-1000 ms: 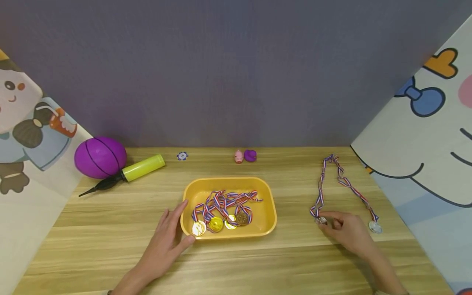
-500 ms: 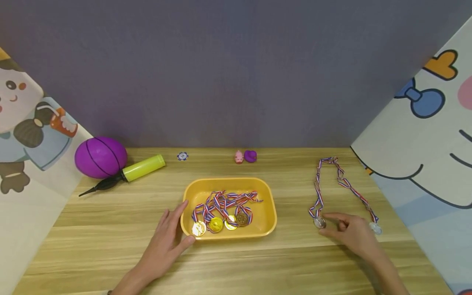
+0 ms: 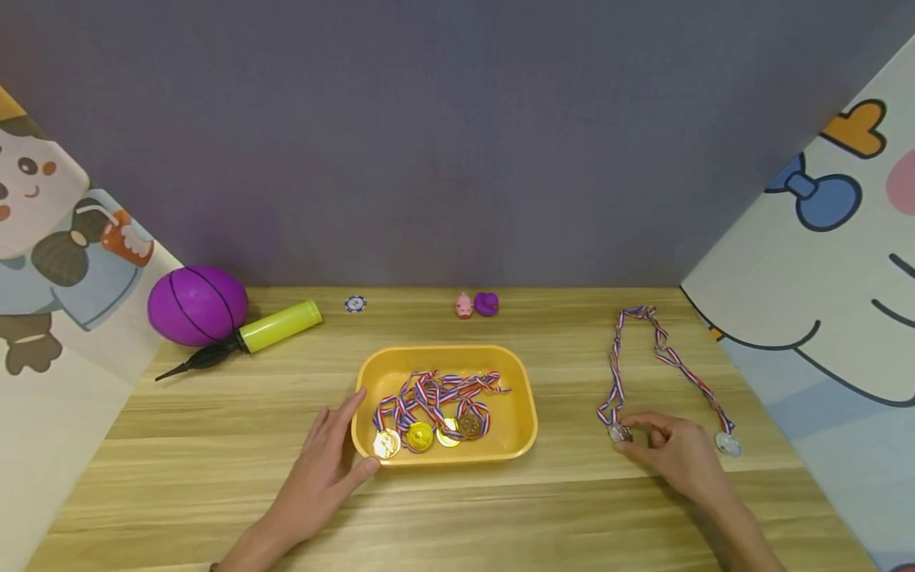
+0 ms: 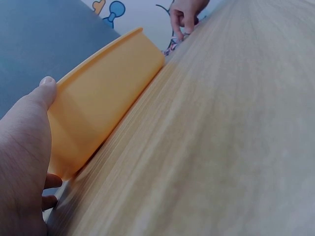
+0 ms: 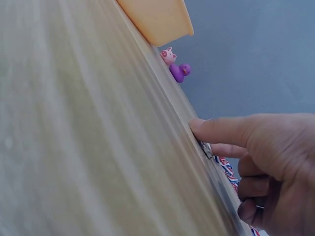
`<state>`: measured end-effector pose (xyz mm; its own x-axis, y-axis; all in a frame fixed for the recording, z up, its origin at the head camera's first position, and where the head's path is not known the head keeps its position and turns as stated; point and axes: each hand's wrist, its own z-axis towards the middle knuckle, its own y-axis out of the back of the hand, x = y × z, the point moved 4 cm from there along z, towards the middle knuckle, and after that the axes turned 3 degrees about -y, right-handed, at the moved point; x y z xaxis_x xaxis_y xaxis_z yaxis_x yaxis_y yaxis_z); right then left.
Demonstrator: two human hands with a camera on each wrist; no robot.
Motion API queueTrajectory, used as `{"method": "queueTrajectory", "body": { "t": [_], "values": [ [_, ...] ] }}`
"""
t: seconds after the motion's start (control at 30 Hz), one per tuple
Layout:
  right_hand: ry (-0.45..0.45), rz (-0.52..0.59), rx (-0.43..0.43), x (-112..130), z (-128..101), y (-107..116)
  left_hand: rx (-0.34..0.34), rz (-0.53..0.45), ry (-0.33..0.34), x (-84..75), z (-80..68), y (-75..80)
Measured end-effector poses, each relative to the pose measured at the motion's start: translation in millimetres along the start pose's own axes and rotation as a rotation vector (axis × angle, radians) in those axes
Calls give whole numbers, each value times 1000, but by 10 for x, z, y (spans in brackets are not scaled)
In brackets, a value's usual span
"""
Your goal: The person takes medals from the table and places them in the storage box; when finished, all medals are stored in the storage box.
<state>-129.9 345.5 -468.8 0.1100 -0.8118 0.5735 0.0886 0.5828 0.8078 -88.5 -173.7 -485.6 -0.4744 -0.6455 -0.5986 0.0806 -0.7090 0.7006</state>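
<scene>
the right hand (image 3: 675,451) pinches a silver medal (image 3: 619,433) at its fingertips; the left hand (image 3: 322,469), fingers straight, rests against the yellow tray (image 3: 525,421).

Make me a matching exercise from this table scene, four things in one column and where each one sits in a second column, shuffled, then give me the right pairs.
Things:
1. gold medals
2. purple ball
3. silver medal
4. left hand

Places:
A. at the right hand's fingertips, on the table
B. against the yellow tray's left corner
C. inside the yellow tray
D. far left, beside the yellow-green pump

Pairs: 1-C, 2-D, 3-A, 4-B
</scene>
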Motion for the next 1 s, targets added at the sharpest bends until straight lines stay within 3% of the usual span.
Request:
{"method": "queueTrajectory", "body": {
  "t": [0.23,0.43,0.67,1.0],
  "values": [
    [-3,10,-12,36,-32,-40,10,-1,2,12,11,-6],
    [20,76,-131,115,-17,30,15,-8,6,19,19,-15],
    [58,147,-278,272,55,298,19,-10,22,19,12,-12],
    [62,208,-390,562,322,730,15,-10,15,27,6,-15]
  ]
}}
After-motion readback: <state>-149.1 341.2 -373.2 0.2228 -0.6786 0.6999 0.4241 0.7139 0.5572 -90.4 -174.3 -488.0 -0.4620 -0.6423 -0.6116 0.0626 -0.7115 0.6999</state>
